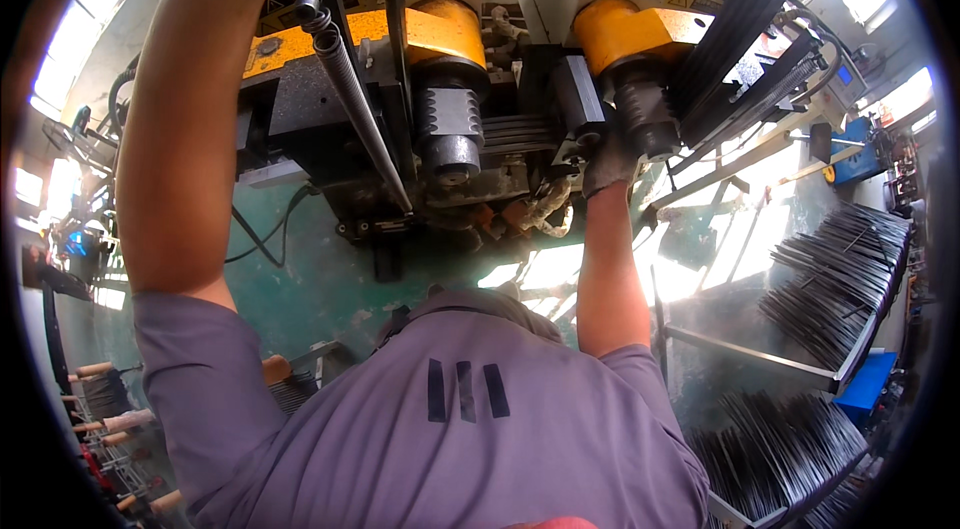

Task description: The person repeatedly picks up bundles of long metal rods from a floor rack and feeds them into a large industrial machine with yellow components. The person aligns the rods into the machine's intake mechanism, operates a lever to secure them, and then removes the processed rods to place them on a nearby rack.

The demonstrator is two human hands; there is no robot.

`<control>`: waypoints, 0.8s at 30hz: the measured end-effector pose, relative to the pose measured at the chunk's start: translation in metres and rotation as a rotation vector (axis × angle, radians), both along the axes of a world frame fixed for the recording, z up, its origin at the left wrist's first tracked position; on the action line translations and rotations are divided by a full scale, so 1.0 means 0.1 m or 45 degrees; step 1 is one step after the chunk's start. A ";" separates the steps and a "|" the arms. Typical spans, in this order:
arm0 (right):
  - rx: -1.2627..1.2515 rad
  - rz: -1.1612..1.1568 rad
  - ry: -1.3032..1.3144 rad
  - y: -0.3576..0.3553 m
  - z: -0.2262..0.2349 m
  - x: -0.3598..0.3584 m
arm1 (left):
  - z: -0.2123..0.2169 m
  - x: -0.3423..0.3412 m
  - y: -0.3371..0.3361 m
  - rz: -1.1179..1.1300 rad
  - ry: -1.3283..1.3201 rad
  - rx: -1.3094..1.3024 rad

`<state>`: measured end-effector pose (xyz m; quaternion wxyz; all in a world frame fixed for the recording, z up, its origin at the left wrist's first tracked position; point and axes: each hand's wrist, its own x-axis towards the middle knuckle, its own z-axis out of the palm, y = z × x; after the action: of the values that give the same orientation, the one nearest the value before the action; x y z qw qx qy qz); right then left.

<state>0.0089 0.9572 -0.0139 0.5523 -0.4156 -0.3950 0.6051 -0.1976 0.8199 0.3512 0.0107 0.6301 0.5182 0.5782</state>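
Observation:
My right hand (610, 167), in a dark glove, reaches up to the machine between a dark block with a pale edge (578, 94) and the right dark toothed cylinder (643, 107). Its fingers are lost among the dark parts, so their grip does not show. My left arm (190, 119) stretches up past the left side of the machine. A teal cuff shows at its wrist, and the hand lies beyond the upper edge. Another toothed cylinder (452, 124) sits under the left yellow housing (450, 27). Flat dark bars (520, 134) run across between the two cylinders.
A spring-wrapped rod (355, 104) slants down in front of the machine's left side. Long dark bars (745, 14) slope at upper right. Bundles of thin dark rods (840, 274) rest on a metal rack (740, 351) at right. A cable (275, 239) hangs over the green floor (330, 294).

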 end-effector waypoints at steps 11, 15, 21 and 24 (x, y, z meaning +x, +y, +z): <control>-0.070 -0.035 0.068 -0.20 0.27 -0.27 | 0.12 -0.04 -0.48 0.288 0.197 -0.351; 0.392 -0.107 -0.943 0.16 -0.42 0.17 | -0.10 0.08 -0.33 0.411 0.289 -0.433; 0.159 -0.038 -0.280 0.22 -0.73 0.05 | -0.11 0.10 -0.58 0.585 0.328 -0.485; 0.091 -0.011 -0.132 0.14 -0.60 -0.11 | -0.03 0.03 -0.68 0.556 0.236 -0.540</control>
<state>-0.0016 0.9715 -0.0743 0.5482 -0.4280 -0.4427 0.5660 -0.1942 0.7515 0.3481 -0.0298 0.5376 0.7490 0.3860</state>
